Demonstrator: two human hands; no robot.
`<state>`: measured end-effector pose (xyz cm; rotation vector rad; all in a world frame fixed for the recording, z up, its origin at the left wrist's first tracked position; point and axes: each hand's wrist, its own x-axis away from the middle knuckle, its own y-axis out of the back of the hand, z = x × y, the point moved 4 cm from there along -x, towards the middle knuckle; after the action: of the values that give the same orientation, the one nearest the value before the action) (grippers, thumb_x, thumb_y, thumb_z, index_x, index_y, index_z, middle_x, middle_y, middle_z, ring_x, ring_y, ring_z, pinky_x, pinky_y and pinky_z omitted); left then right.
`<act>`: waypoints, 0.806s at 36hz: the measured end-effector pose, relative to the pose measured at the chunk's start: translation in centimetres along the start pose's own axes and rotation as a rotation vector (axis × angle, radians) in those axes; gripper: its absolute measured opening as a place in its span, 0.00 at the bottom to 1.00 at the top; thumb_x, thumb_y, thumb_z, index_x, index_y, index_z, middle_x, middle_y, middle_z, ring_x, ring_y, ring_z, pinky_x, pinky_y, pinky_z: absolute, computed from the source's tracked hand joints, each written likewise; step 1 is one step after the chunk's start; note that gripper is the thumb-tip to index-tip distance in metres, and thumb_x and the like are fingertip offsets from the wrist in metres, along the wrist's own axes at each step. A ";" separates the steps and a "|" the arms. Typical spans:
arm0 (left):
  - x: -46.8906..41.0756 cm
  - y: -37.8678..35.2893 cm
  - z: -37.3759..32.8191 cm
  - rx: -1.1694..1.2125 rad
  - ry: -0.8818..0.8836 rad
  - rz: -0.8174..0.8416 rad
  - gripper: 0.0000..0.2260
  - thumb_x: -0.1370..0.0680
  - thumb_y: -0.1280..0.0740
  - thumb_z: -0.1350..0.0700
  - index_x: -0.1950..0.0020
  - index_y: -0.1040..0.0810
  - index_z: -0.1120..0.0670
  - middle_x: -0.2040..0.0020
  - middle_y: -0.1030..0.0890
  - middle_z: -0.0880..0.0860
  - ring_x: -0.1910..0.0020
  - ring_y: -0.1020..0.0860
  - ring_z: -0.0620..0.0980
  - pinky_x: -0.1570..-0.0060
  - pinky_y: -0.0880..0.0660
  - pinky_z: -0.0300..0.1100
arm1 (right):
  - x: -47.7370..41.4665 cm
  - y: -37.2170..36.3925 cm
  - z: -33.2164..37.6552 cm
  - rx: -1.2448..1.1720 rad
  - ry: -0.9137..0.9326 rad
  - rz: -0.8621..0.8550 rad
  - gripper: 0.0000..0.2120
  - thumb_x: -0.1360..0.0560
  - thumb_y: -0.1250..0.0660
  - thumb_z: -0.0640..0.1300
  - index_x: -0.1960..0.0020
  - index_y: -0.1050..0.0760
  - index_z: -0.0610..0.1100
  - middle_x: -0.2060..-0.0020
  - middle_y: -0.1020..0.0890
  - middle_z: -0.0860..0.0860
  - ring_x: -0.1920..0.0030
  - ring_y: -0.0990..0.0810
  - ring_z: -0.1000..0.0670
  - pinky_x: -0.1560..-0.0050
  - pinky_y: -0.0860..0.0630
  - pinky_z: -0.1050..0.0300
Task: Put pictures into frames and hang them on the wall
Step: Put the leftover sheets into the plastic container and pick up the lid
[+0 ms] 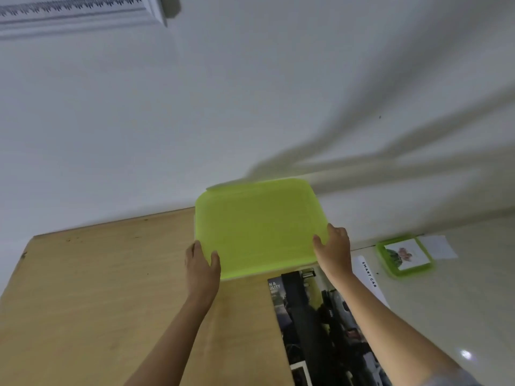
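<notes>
I hold a lime-green frame [259, 227] up in front of the white wall [250, 93], its plain back facing me. My left hand [202, 264] grips its lower left corner and my right hand [333, 247] grips its lower right edge. A second green frame [405, 256] with a flower picture in it lies on the floor at the right. A white ornate frame [80, 15] hangs on the wall at the top left.
A wooden table [111, 288] stands against the wall below my left arm. A dark printed poster [315, 324] lies beside it, under my right arm. A white sheet [437, 246] lies by the floor frame. A small dark mark [379, 117] sits on the wall.
</notes>
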<state>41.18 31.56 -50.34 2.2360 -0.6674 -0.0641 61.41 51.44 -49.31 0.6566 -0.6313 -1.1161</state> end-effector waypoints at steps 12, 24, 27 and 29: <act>0.1 0.2 -0.6 0.049 0.060 -0.071 0.23 0.21 0.38 0.59 0.28 0.38 0.65 0.27 0.37 0.59 0.28 0.38 0.56 0.31 0.43 0.44 | 0.4 -0.5 0.0 -0.006 -0.006 -0.032 0.22 0.22 0.42 0.42 0.30 0.38 0.36 0.36 0.33 0.41 0.34 0.36 0.43 0.39 0.31 0.49; -1.0 1.5 0.2 0.183 0.037 -0.035 0.25 0.23 0.34 0.59 0.29 0.36 0.63 0.29 0.34 0.57 0.30 0.35 0.54 0.33 0.40 0.42 | -1.0 -0.5 -0.3 -0.082 -0.216 0.022 0.12 0.31 0.36 0.40 0.49 0.26 0.38 0.45 0.28 0.36 0.42 0.30 0.35 0.49 0.28 0.46; -1.1 1.4 0.5 0.197 0.016 -0.023 0.25 0.23 0.34 0.58 0.28 0.36 0.62 0.29 0.35 0.56 0.30 0.36 0.53 0.33 0.40 0.42 | -1.1 -0.5 -0.7 -0.121 -0.243 0.002 0.13 0.32 0.36 0.40 0.48 0.25 0.39 0.47 0.26 0.37 0.46 0.26 0.35 0.56 0.25 0.48; -1.0 1.4 0.6 0.205 0.009 -0.026 0.24 0.23 0.35 0.58 0.28 0.36 0.62 0.28 0.35 0.56 0.30 0.36 0.53 0.33 0.40 0.42 | -1.0 -0.5 -0.6 -0.162 -0.240 -0.009 0.21 0.30 0.35 0.40 0.37 0.29 0.39 0.41 0.27 0.38 0.41 0.28 0.36 0.47 0.25 0.45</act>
<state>39.56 30.86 -49.88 2.4400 -0.6653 0.0010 61.25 52.37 -50.24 0.3898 -0.7333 -1.2506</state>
